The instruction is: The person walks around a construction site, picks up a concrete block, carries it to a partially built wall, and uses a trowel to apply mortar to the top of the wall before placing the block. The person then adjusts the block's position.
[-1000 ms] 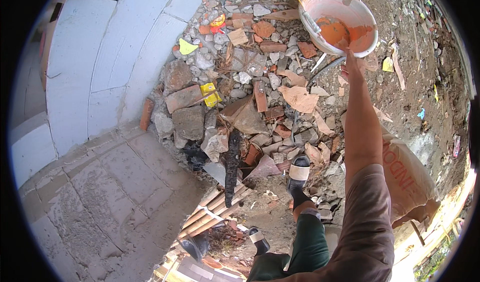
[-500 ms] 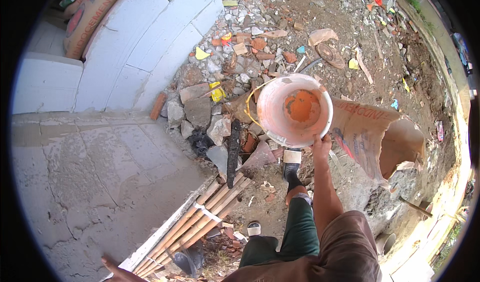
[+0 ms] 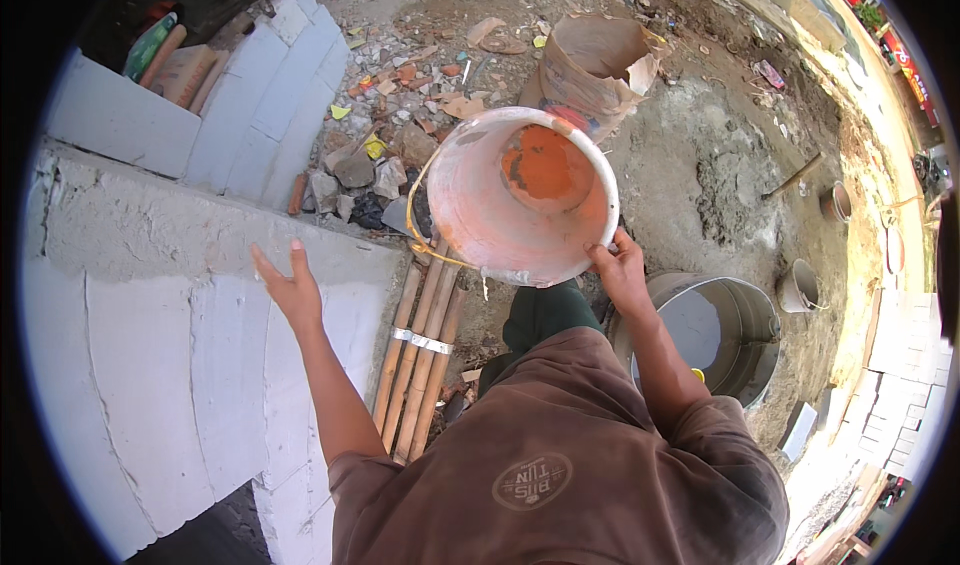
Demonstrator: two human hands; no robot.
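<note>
My right hand (image 3: 622,270) grips the rim of a whitish plastic bucket (image 3: 465,200) in front of me. The bucket tilts so that its mouth faces me, and an orange stain covers its bottom. A yellow handle (image 3: 432,252) hangs loose along its left side. My left hand (image 3: 293,290) is empty with fingers spread, over the edge of a pale block wall (image 3: 150,355). Bamboo poles (image 3: 415,350), tied with a white strip, stand between that wall and my body.
A large round metal tub (image 3: 765,340) with greyish liquid stands right of my right forearm. Smaller buckets (image 3: 798,287) sit beyond it. A torn brown paper sack (image 3: 580,65) stands behind the bucket. Rubble (image 3: 390,177) covers the ground ahead, and a stick (image 3: 793,177) leans from a grey mortar patch.
My view has turned to the right, bringing the metal tub into sight. My left hand has risen from the lower edge with fingers spreading. The bucket, still in my right hand, is nearer my body.
</note>
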